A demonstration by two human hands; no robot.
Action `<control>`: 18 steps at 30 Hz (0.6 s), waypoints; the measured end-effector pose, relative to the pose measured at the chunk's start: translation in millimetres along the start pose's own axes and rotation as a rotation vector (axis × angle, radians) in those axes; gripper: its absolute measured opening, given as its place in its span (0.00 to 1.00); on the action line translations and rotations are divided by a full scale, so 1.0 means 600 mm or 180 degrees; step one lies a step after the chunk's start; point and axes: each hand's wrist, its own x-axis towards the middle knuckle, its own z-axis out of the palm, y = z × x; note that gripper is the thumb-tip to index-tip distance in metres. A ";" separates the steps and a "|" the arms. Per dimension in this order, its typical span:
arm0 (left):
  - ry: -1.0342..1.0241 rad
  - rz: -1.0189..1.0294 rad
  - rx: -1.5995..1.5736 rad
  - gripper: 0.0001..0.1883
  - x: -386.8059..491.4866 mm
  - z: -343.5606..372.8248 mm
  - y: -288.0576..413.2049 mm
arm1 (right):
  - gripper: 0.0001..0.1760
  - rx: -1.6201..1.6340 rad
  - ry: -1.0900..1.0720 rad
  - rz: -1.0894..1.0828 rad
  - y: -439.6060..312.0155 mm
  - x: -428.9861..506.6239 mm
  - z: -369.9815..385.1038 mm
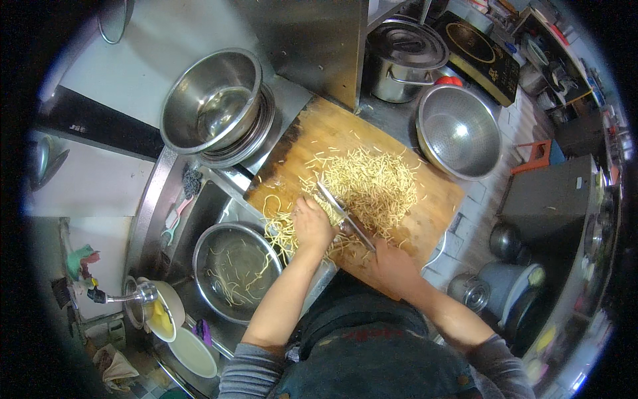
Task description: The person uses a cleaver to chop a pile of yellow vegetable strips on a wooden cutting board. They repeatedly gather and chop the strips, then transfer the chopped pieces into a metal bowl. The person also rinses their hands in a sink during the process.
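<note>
On a wooden cutting board [304, 132], my left hand [311, 222] presses down on a bundle of long, pale yellow noodle-like strands [280, 229], its fingers curled over them. My right hand [391, 264] grips a kitchen knife [349, 219] whose blade lies against the bundle, just right of my left fingers. Beyond the blade spreads a wide heap of short cut pieces [379, 184]. Uncut strands trail off the board's left edge towards a steel bowl [199, 269], which holds a few more strands.
Left of the board, a large steel basin [174, 114] rests on stacked round metal ware beside the sink. A steel colander [461, 132] stands at the board's far right corner, near a lidded pot [398, 80] and an induction cooker [476, 55]. A flexible faucet [122, 298] hangs lower left.
</note>
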 end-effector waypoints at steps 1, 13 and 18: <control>-0.0086 0.0030 -0.0093 0.51 -0.003 -0.008 -0.001 | 0.12 0.0021 0.0024 -0.0038 0.002 -0.001 0.005; -0.0235 -0.0195 0.0831 0.55 -0.037 0.006 0.007 | 0.10 0.0134 0.0651 -0.0168 0.017 -0.022 0.018; -0.0016 -0.0072 0.1051 0.45 -0.036 0.034 -0.002 | 0.09 -0.0320 0.0496 -0.0631 0.013 -0.036 0.008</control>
